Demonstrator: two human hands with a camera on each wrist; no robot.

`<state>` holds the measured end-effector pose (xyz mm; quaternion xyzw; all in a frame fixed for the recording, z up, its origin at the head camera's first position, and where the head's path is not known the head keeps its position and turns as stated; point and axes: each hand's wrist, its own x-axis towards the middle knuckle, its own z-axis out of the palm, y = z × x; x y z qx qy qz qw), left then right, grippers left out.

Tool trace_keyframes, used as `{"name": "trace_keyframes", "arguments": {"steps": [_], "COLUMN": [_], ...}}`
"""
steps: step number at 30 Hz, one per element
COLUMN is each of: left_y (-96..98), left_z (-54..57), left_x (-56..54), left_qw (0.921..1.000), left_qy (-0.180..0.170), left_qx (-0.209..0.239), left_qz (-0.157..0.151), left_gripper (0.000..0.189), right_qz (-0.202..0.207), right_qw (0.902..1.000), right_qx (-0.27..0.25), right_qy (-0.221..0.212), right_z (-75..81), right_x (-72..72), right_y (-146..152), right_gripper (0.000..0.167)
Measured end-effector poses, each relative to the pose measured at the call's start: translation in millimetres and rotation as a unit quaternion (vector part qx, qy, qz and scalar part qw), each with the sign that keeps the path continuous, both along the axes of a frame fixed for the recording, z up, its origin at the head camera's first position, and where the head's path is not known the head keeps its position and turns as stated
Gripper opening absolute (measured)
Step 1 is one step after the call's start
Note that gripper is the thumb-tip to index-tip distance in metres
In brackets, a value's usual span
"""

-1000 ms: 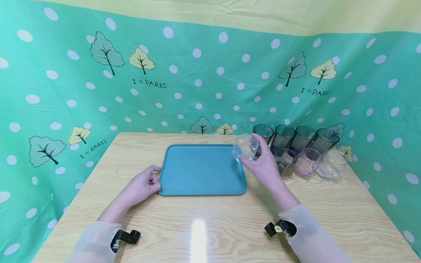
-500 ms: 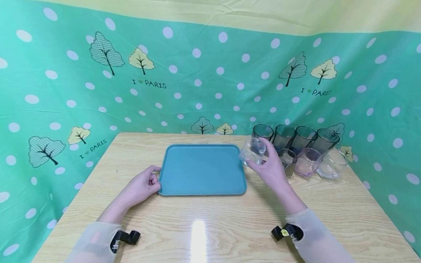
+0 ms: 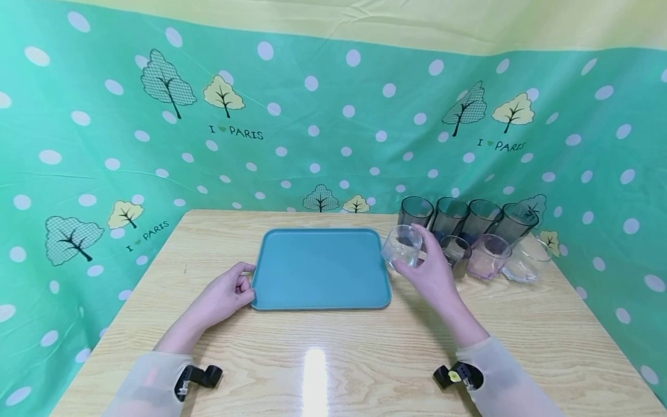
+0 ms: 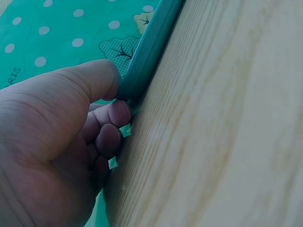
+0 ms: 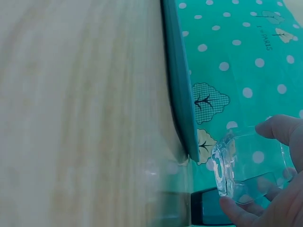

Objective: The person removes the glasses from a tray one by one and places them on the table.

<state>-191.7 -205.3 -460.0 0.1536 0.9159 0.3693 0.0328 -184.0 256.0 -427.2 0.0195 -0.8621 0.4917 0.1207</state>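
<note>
In the head view my right hand [image 3: 435,269] grips a short clear drinking glass [image 3: 402,246] between thumb and fingers at the blue tray's right edge. The right wrist view shows that glass [image 5: 251,165] raised slightly above the tabletop, its thick base turned toward the table. The tray [image 3: 322,269] lies flat with nothing on it. At its near left corner is my left hand [image 3: 226,292]; seen from the left wrist, the thumb [image 4: 102,78] presses the tray's rim [image 4: 142,61] and the other fingers curl in below it. The left index finger is mostly hidden there.
Several tall dark glasses [image 3: 450,217] stand in a row at the back right. Before them are a short dark glass [image 3: 458,255], a pink-tinted glass [image 3: 488,258] and a clear tumbler [image 3: 526,260]. A green dotted cloth [image 3: 333,139] hangs behind the wooden table [image 3: 271,359].
My right hand has carried the clear glass rightward and nearer to me, from over the tray's back right corner to its right edge. My left hand and the tray have stayed put.
</note>
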Motion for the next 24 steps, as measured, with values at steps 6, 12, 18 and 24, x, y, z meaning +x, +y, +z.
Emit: {"name": "trace_keyframes", "arguments": {"steps": [6,12,18,24], "left_y": [-0.1,-0.1,-0.4,-0.8], "left_z": [-0.2,-1.0,-1.6,-1.2], "left_x": [0.0,-0.3,-0.4,-0.6], "left_qw": [1.0,1.0,1.0,1.0], "left_qy": [0.001,0.001,0.0,0.001], "left_qx": [0.0,0.0,0.001,0.001], "left_qz": [0.0,0.0,-0.001,-0.003], "left_gripper": [0.054,0.054,0.053,0.054], "right_qz": [-0.004,-0.011,-0.028,-0.035], "right_qw": [0.9998,0.9995,0.9982,0.9975], "right_qx": [0.017,0.026,0.05,0.054], "right_qy": [-0.01,-0.011,-0.017,-0.028], "right_z": [-5.0,-7.2,-7.4,-8.6], "right_x": [5.5,11.0,17.8,21.7], "right_y": [-1,-1,-3,-4], "right_gripper": [0.091,0.09,0.091,0.092]}}
